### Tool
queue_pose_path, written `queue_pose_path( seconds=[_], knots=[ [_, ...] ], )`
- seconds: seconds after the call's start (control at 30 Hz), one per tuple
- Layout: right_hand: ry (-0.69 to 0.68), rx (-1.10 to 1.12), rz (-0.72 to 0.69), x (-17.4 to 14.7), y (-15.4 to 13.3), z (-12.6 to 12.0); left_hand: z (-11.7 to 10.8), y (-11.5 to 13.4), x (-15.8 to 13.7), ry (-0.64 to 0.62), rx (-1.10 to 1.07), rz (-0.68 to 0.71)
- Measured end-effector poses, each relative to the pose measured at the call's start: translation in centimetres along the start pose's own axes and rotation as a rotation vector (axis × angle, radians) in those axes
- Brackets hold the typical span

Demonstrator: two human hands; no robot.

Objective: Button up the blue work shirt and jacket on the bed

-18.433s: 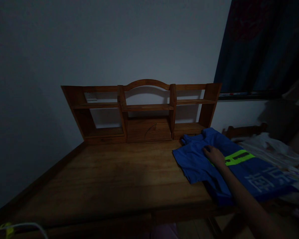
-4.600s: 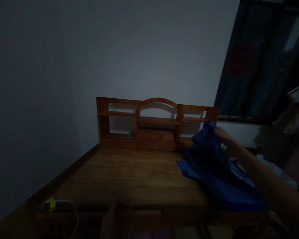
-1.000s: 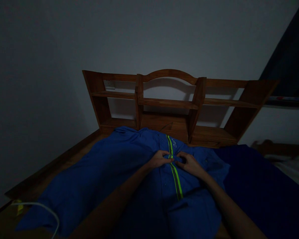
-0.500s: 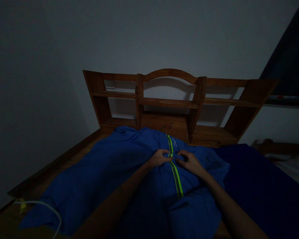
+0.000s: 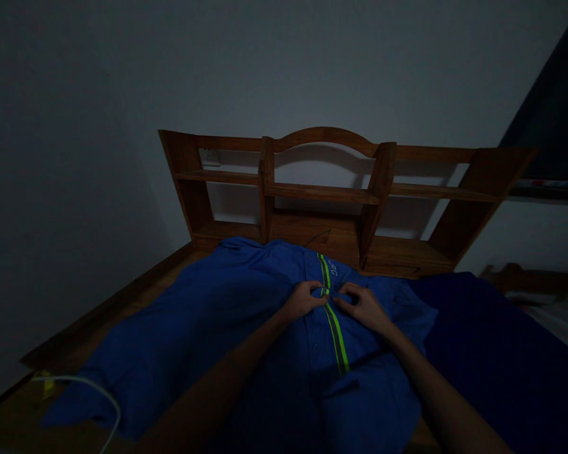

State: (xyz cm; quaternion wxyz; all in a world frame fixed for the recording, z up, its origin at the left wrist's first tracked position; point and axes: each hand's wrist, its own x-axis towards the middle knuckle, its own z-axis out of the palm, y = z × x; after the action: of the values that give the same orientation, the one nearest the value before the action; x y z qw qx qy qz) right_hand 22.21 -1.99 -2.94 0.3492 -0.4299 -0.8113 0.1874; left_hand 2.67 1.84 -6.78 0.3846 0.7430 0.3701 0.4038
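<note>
A blue work jacket (image 5: 260,290) lies spread out in front of me, its collar end towards the wooden headboard. A yellow-green reflective stripe (image 5: 337,340) runs down its front, with pale lettering beside the upper part. My left hand (image 5: 305,301) pinches the jacket's cloth at the stripe between thumb and fingers. Just to its right, my right hand (image 5: 361,307) grips a raised fold of the same cloth, thumb and index finger curled. Snaps or buttons show along the front edge left of the stripe. What lies under the fingertips is hidden.
The wooden headboard with shelves (image 5: 322,192) stands against the wall behind the jacket. Dark blue cloth (image 5: 492,347) lies at the right. A white cable (image 5: 99,388) curves over the jacket's lower left, near a small yellow item (image 5: 48,386). A dark curtain (image 5: 549,107) hangs at upper right.
Both hands stay at the stripe with almost the same grip; the fingers shift only slightly. The view has moved a little. The jacket lies as before.
</note>
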Motion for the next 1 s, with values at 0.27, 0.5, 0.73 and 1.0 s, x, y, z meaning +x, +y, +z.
queue_pose_path(
  seconds=[0.27,0.5,0.73,1.0],
  knots=[
    [0.007,0.008,0.001,0.0,0.3,0.0,0.2,1.4,-0.6,0.083,0.136,0.046],
    [0.046,-0.007,0.03,0.0,1.0,0.4,0.4,2.9,-1.1,0.103,0.189,0.125],
    [0.05,-0.018,0.009,0.2,0.8,0.0,0.2,3.6,-0.6,0.123,0.332,0.183],
    [0.278,-0.295,0.262,0.4,2.8,-2.3,-2.5,3.8,0.3,0.132,0.489,0.209]
  ],
)
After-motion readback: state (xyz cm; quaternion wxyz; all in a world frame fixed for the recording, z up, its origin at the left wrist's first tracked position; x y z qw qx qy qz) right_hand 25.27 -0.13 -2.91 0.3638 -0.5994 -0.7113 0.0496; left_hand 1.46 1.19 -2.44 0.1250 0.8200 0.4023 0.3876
